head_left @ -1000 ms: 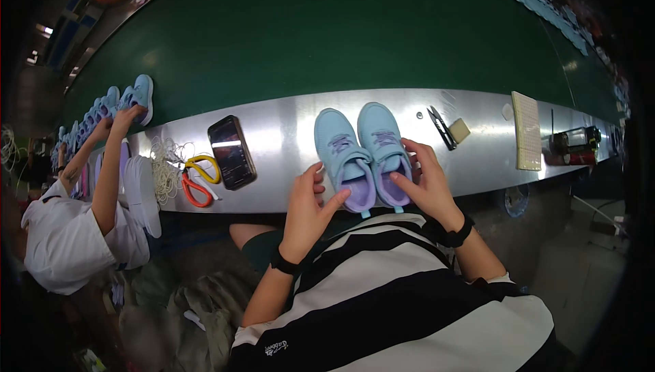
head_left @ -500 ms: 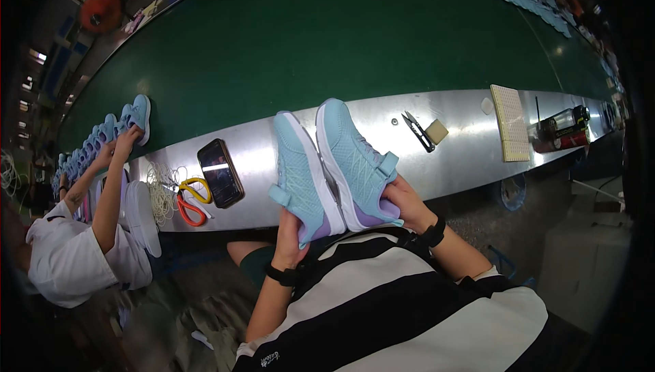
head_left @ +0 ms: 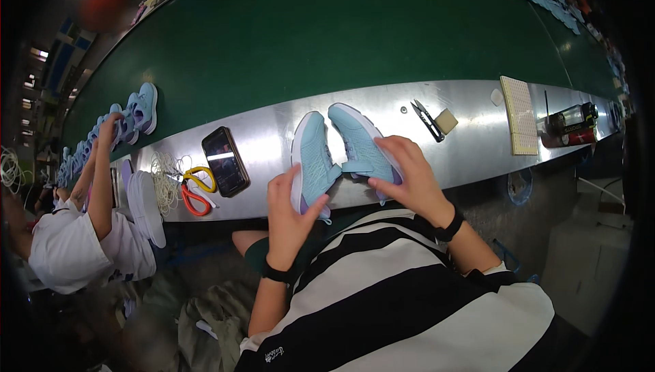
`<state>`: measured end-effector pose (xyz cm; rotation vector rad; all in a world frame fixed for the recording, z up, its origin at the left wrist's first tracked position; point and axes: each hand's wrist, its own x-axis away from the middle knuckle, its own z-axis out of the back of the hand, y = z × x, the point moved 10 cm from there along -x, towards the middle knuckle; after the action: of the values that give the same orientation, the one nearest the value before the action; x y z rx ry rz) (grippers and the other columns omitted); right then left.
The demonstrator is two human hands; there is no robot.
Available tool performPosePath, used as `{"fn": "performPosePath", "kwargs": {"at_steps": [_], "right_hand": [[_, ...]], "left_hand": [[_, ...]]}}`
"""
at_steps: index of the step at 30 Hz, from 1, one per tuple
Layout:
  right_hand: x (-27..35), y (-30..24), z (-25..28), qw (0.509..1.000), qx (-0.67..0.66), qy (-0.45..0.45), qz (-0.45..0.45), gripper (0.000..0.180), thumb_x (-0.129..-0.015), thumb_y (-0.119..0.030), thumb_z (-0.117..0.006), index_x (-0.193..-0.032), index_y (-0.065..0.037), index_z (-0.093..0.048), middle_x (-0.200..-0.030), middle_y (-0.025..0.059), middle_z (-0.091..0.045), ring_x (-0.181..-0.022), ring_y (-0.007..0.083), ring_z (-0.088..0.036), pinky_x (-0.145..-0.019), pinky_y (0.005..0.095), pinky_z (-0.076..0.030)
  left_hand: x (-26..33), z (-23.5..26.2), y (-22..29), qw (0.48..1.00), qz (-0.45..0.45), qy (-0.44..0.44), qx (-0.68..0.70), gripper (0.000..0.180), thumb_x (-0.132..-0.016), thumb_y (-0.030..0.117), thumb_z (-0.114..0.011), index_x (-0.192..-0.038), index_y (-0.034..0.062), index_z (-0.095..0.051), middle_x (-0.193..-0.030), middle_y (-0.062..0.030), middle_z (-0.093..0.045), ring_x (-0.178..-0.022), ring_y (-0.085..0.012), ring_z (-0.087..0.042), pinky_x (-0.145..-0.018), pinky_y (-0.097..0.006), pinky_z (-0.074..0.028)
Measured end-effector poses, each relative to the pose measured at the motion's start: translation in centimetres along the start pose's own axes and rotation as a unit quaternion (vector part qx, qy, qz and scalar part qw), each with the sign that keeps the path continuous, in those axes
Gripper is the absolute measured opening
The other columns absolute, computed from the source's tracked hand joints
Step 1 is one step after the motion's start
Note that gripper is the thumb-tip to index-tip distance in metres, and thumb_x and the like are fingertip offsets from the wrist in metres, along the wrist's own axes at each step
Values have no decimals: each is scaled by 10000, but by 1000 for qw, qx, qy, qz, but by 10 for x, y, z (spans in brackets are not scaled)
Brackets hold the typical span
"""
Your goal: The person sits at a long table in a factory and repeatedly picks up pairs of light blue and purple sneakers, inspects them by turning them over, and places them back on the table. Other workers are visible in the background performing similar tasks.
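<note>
Two light-blue sneakers with white soles and lilac heel linings are side by side at the metal table edge, their toes pointing away from me. My left hand (head_left: pixel 289 216) is closed round the heel of the left sneaker (head_left: pixel 312 154), thumb on the inner side. The right sneaker (head_left: pixel 356 135) leans toward it, and my right hand (head_left: pixel 417 182) grips its outer side and heel between thumb and fingers. The straps of the two sneakers meet near the middle. My palms cover parts of both heels.
Left of the sneakers lie a phone (head_left: pixel 226 162), yellow-and-red-handled scissors (head_left: pixel 197 188) and pale string (head_left: pixel 164 180). Thread snips (head_left: pixel 428 121), a tan block (head_left: pixel 446 121), a pad (head_left: pixel 518 116) and a bottle (head_left: pixel 570 118) lie right. A co-worker's hand (head_left: pixel 109 128) touches sneakers on the green belt (head_left: pixel 327 38).
The sneakers have turned from sole-to-sole to straps facing each other, and have come down toward the metal edge. My hands have shifted from inside the heels to the outer sides.
</note>
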<state>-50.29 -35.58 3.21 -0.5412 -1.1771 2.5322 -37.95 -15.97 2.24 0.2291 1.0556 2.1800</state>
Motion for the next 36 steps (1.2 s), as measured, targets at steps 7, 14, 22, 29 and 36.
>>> {"fn": "performPosePath", "kwargs": {"at_steps": [7,14,22,29,36], "right_hand": [[-7,66,-24,964,-167,-136,-158,629,-993,-370,-560,-1491,-41,-359,-1292,200,-567,-1143,281,-578,-961,364,-468],[1,43,-62,693,-651,-61,-304,529,-1069,-409,-343,-1498,-100,-350,-1433,56,-489,-1293,198,-492,-1101,399,-381],[-14,18,-64,670,-675,-27,-308,486,-1065,-383,-358,-1433,-74,-432,-1344,68,-554,-1245,194,-526,-1063,402,-410],[-13,63,-23,995,7,0,-102,489,-824,-73,-562,-1313,-71,-583,-1243,166,-540,-1131,299,-549,-960,345,-441],[-51,-24,11,979,42,-64,187,321,-751,21,-610,-1041,-86,-698,-1206,76,-585,-1076,252,-554,-912,371,-435]], "left_hand": [[-4,-25,-62,947,188,-159,209,535,-1009,244,-555,-1450,-4,-382,-1333,-150,-525,-1131,-183,-550,-947,-310,-451],[1,-56,-36,687,322,-74,648,507,-1071,447,-295,-1447,124,-400,-1408,-52,-500,-1275,-225,-503,-1068,-396,-418],[-11,-55,-14,712,313,-45,627,553,-1058,513,-249,-1476,169,-361,-1430,-56,-474,-1291,-237,-483,-1040,-424,-445],[-19,-22,-72,987,98,50,118,569,-930,54,-582,-1464,55,-388,-1332,-142,-523,-1145,-279,-537,-988,-384,-423],[-13,-20,-61,993,13,119,23,335,-886,8,-568,-1218,13,-609,-1138,-154,-622,-1078,-323,-568,-945,-381,-443]]}}
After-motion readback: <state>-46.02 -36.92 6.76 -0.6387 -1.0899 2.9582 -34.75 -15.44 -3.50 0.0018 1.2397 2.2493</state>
